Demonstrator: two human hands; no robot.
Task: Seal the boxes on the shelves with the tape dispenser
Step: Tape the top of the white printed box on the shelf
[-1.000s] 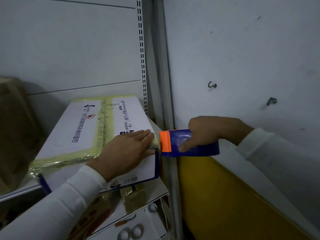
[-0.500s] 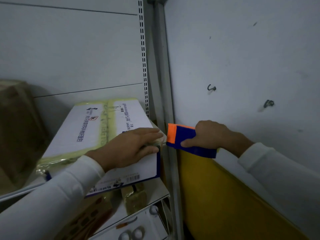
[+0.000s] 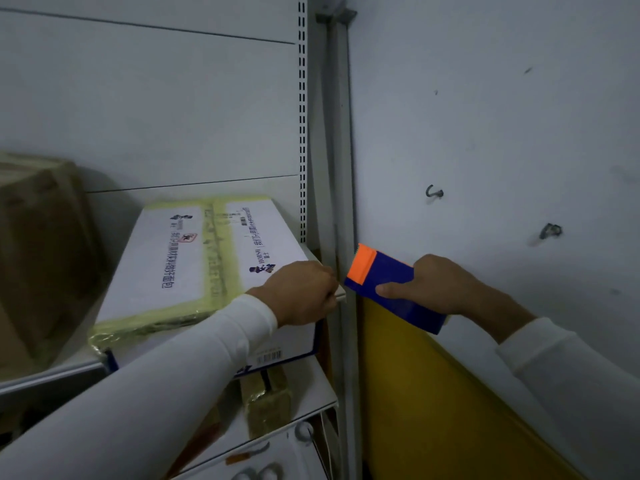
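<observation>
Left hand [image 3: 304, 292] now curled over white box's [image 3: 194, 268] right edge, pressing tape end | right hand [image 3: 440, 289] grips tape dispenser [image 3: 388, 285] — pulled clear, tilted — strip likely cut.

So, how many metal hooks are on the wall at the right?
2. One hook is on the grey wall above the right hand; the other hook is further right and slightly lower. None seem hidden.

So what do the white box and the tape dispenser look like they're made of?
The white box looks like printed cardboard, matte with folded edges, under glossy yellowish tape. The tape dispenser looks like smooth moulded plastic in solid blue and orange, though that is a guess from its look.
</observation>
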